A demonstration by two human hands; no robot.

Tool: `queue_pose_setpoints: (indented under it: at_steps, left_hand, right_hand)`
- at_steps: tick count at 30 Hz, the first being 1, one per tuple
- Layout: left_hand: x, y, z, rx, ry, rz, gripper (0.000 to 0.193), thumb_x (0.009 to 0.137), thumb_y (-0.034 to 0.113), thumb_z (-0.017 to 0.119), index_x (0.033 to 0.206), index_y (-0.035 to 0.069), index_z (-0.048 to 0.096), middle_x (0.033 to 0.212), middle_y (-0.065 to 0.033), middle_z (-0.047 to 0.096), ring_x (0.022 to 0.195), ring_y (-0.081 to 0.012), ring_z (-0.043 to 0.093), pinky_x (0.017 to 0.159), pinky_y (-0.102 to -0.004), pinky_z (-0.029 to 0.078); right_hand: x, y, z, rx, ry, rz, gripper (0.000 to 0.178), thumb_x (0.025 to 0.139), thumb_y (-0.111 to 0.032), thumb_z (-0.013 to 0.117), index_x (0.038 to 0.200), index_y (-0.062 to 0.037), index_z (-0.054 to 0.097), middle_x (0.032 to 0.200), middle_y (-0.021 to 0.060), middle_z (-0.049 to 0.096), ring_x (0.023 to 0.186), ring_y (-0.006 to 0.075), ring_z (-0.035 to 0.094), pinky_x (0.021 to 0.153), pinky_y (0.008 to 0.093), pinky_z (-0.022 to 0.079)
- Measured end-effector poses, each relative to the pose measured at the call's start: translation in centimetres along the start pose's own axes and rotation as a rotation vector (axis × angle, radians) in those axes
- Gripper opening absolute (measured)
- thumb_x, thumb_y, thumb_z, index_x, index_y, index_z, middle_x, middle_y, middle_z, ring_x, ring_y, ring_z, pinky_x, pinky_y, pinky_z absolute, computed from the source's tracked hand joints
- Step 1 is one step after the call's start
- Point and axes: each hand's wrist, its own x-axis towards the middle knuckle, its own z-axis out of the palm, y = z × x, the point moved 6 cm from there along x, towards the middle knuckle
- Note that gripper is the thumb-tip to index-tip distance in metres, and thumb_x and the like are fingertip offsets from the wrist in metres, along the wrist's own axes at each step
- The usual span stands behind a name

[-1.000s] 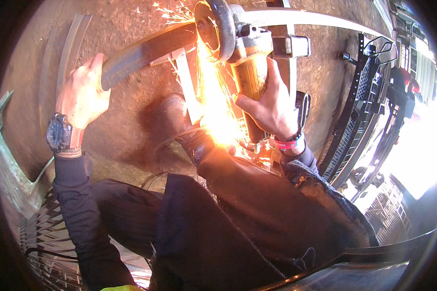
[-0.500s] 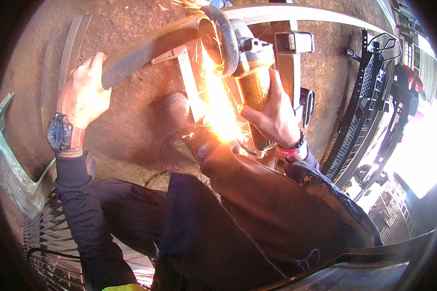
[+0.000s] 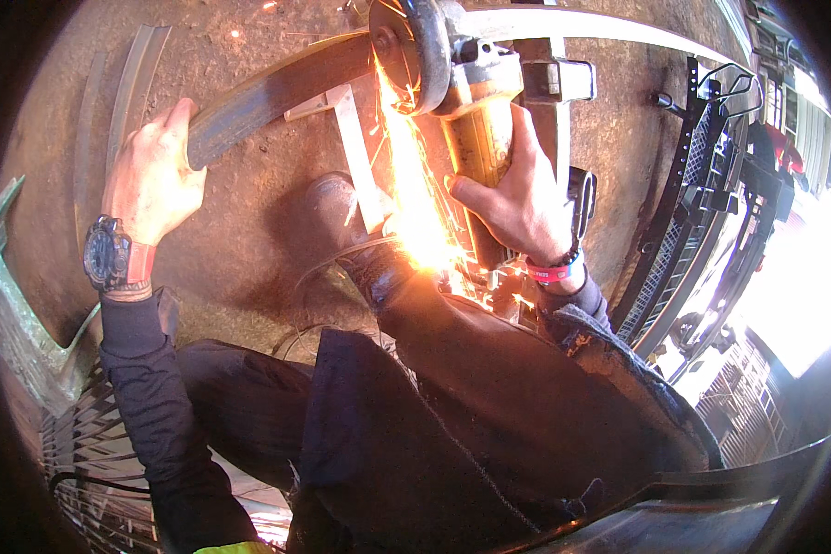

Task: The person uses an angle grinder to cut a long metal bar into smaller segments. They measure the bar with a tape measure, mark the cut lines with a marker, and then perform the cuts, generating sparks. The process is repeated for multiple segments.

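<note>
While right hand [image 3: 517,198] grips grinder [image 3: 475,120], disc up | left hand [image 3: 152,180] grips bar [image 3: 277,92]

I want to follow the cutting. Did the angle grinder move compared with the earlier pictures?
Yes. The angle grinder in the right hand has moved left along the curved metal bar, toward the left hand gripping it.

No packages, labels, signs or screens can be made out anywhere in the view. Only bare metal, dirt ground and clothing are shown, and the bright far right edge is too washed out to be read.
</note>
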Motion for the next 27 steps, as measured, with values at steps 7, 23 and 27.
queue_pose_setpoints:
  at_steps: [7,23,27]
  left_hand:
    - [0.6,-0.3,0.8,-0.042,0.020,0.059,0.061,0.074,0.004,0.076,0.131,-0.007,0.055,0.122,-0.0266,0.065,0.113,-0.0423,0.065,0.097,-0.0445,0.054]
    - [0.3,0.0,0.1,-0.031,-0.004,0.017,0.060,0.074,0.005,0.077,0.129,-0.007,0.056,0.118,-0.0268,0.066,0.109,-0.0432,0.065,0.093,-0.0459,0.055]
    - [0.4,-0.2,0.5,-0.031,0.000,0.039,0.061,0.073,0.004,0.077,0.130,-0.007,0.055,0.117,-0.0275,0.066,0.109,-0.0438,0.065,0.092,-0.0461,0.055]
  right_hand:
    - [-1.6,1.1,0.3,0.040,-0.022,0.023,0.078,0.074,-0.017,0.076,0.139,0.0026,0.037,0.101,0.0279,0.070,0.094,0.0416,0.072,0.083,0.0445,0.056]
    - [-0.2,0.7,0.4,0.021,0.004,0.005,0.078,0.074,-0.019,0.077,0.138,0.0020,0.037,0.098,0.0296,0.070,0.093,0.0450,0.071,0.081,0.0474,0.056]
    - [0.0,0.7,0.4,0.009,0.004,0.011,0.077,0.074,-0.019,0.076,0.137,0.0017,0.037,0.099,0.0293,0.070,0.093,0.0450,0.071,0.081,0.0477,0.056]
